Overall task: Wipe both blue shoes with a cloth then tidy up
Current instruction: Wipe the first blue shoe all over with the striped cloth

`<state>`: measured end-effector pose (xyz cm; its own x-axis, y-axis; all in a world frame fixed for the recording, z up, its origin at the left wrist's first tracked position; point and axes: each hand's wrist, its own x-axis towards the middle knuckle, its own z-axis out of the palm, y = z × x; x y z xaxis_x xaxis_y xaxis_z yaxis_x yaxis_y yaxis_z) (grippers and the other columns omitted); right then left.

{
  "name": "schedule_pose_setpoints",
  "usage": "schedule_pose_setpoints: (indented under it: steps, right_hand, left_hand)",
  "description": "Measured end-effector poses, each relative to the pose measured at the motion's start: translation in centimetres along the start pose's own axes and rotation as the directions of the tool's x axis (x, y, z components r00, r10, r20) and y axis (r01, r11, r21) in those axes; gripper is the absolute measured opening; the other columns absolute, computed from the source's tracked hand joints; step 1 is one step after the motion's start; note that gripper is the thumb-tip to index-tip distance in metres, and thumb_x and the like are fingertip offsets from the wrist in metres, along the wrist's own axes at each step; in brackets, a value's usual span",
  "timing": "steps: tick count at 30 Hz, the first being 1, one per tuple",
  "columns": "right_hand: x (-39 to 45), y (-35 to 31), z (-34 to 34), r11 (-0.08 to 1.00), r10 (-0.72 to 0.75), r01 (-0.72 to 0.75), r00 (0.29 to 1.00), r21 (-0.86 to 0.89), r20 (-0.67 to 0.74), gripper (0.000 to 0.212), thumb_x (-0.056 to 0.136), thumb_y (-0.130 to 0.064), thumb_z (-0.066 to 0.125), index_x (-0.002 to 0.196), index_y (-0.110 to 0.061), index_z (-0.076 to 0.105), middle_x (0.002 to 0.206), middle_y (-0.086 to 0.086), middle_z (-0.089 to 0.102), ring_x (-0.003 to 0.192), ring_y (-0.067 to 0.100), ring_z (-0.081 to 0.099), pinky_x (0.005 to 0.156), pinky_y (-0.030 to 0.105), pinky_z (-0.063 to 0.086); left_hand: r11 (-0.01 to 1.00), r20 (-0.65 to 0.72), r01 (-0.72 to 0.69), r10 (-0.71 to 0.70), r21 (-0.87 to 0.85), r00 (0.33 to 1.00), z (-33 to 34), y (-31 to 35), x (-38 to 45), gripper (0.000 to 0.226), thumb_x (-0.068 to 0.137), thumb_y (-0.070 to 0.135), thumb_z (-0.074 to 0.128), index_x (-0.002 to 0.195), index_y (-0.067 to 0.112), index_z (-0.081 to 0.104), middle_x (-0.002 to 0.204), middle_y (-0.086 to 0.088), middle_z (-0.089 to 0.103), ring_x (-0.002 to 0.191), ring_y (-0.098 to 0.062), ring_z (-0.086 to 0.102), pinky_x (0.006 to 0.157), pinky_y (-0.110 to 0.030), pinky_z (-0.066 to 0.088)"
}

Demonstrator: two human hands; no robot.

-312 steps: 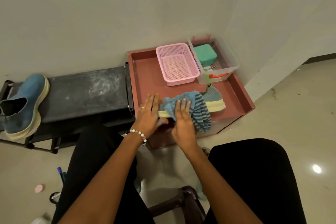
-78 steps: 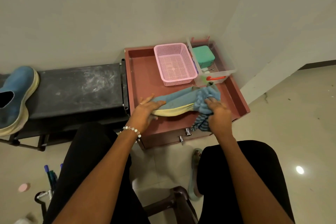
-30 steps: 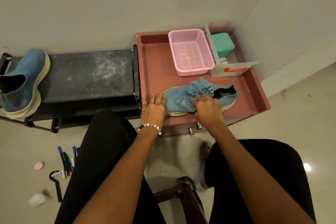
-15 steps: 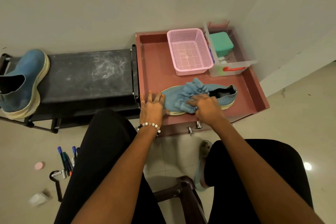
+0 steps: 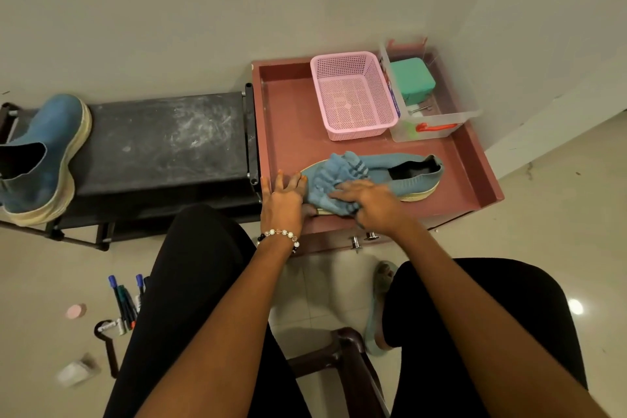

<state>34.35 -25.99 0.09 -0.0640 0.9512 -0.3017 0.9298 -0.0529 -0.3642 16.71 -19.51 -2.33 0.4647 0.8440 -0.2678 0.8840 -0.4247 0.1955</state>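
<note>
Blue shoe (image 5: 403,176) lies lengthwise left-to-right on the red tray (image 5: 288,119), toe by your flat, relaxed left hand (image 5: 283,202); your right hand (image 5: 369,202) presses the cloth (image 5: 330,178) mid-shoe, heel rightward

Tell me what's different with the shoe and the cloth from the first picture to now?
The shoe on the red tray went from half hidden under the cloth, then tipped on its side, to upright with its opening showing. The right hand slid the cloth from the heel end toward the toe. The left hand stayed at the toe end. The other shoe, pink basket and clear box did not move.
</note>
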Motion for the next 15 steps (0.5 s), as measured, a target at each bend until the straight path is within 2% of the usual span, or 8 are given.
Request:
schedule_pose_setpoints:
  steps: [2, 4, 6, 7, 9, 11, 13, 15]
  right_hand:
    - [-1.1, 2.3, -0.4, 0.987, 0.123, -0.138, 0.979, -0.087, -0.162, 0.054, 0.072, -0.014, 0.044, 0.122, -0.026, 0.063, 0.131, 0.002, 0.058, 0.123, 0.026, 0.049, 0.1, 0.037, 0.038]
    - [-1.2, 1.4, 0.5, 0.926, 0.307, -0.353, 0.911, -0.132, -0.276, 0.047, 0.08, -0.015, 0.047, 0.125, -0.021, 0.059, 0.132, 0.006, 0.055, 0.124, 0.029, 0.044, 0.097, 0.039, 0.035]
    - [-0.2, -2.1, 1.8, 0.836, 0.486, -0.535, 0.825, -0.123, -0.29, 0.042, 0.091, -0.014, 0.042, 0.132, -0.01, 0.049, 0.14, 0.015, 0.044, 0.131, 0.034, 0.033, 0.101, 0.043, 0.029]
    - [0.4, -4.1, 2.3, 0.812, 0.534, -0.575, 0.8, -0.096, -0.272, 0.043, 0.093, -0.014, 0.039, 0.135, -0.005, 0.044, 0.144, 0.019, 0.038, 0.135, 0.036, 0.027, 0.104, 0.045, 0.026]
    - [1.5, -7.2, 3.6, 0.861, 0.476, -0.504, 0.845, -0.067, -0.244, 0.047, 0.091, -0.015, 0.042, 0.138, -0.004, 0.041, 0.147, 0.02, 0.032, 0.138, 0.037, 0.02, 0.107, 0.046, 0.023]
    - [1.5, -7.8, 4.3, 0.948, 0.285, -0.308, 0.934, -0.083, -0.216, 0.053, 0.084, -0.015, 0.052, 0.136, -0.008, 0.043, 0.146, 0.014, 0.035, 0.138, 0.034, 0.023, 0.106, 0.044, 0.024]
    - [0.6, -5.6, 3.5, 0.989, 0.094, -0.111, 0.982, -0.096, -0.163, 0.056, 0.08, -0.015, 0.053, 0.136, -0.014, 0.046, 0.144, 0.008, 0.041, 0.136, 0.029, 0.03, 0.103, 0.041, 0.029]
    - [-0.5, -2.0, 2.5, 0.994, 0.027, -0.046, 0.984, -0.1, -0.178, 0.058, 0.075, -0.013, 0.046, 0.132, -0.02, 0.052, 0.139, 0.004, 0.049, 0.131, 0.026, 0.04, 0.099, 0.039, 0.034]
  left_hand:
    - [1.0, 0.0, -0.008, 0.008, 0.016, 1.0, 0.0, 0.1, -0.1, 0.067, 0.091, 0.044, 0.05, 0.148, 0.02, 0.025, 0.154, 0.006, 0.027, 0.146, -0.027, 0.01, 0.115, -0.051, -0.006]
    - [0.999, -0.018, -0.018, 0.019, 0.035, 1.0, 0.0, 0.4, -0.2, 0.066, 0.092, 0.045, 0.048, 0.148, 0.02, 0.023, 0.155, 0.006, 0.025, 0.146, -0.025, 0.011, 0.114, -0.052, -0.007]
    - [0.999, -0.029, -0.018, 0.019, 0.047, 0.999, 0.1, 0.6, -0.3, 0.067, 0.093, 0.044, 0.048, 0.149, 0.02, 0.021, 0.156, 0.005, 0.022, 0.146, -0.023, 0.01, 0.114, -0.051, -0.009]
    - [0.998, -0.032, -0.021, 0.023, 0.052, 0.999, 0.2, 0.6, -0.3, 0.066, 0.094, 0.042, 0.047, 0.149, 0.019, 0.02, 0.157, 0.004, 0.02, 0.147, -0.022, 0.009, 0.114, -0.051, -0.01]
    - [0.996, -0.025, -0.039, 0.041, 0.084, 0.999, 0.5, 0.5, -0.3, 0.063, 0.097, 0.034, 0.044, 0.15, 0.016, 0.016, 0.158, 0.0, 0.015, 0.147, -0.022, 0.007, 0.114, -0.05, -0.011]
    - [0.986, 0.0, -0.06, 0.06, 0.158, 0.998, 0.7, 0.3, -0.4, 0.063, 0.098, 0.027, 0.04, 0.151, 0.013, 0.009, 0.159, -0.003, 0.009, 0.147, -0.021, 0.004, 0.114, -0.049, -0.012]
    - [0.981, -0.001, -0.067, 0.068, 0.183, 0.998, 0.9, 0.2, -0.4, 0.062, 0.099, 0.029, 0.037, 0.151, 0.012, 0.008, 0.159, -0.004, 0.009, 0.147, -0.021, 0.006, 0.114, -0.048, -0.012]
    - [0.983, -0.011, -0.067, 0.069, 0.17, 0.998, 1.0, 0.3, -0.5, 0.064, 0.099, 0.038, 0.036, 0.151, 0.012, 0.01, 0.159, -0.004, 0.012, 0.146, -0.021, 0.01, 0.114, -0.048, -0.012]
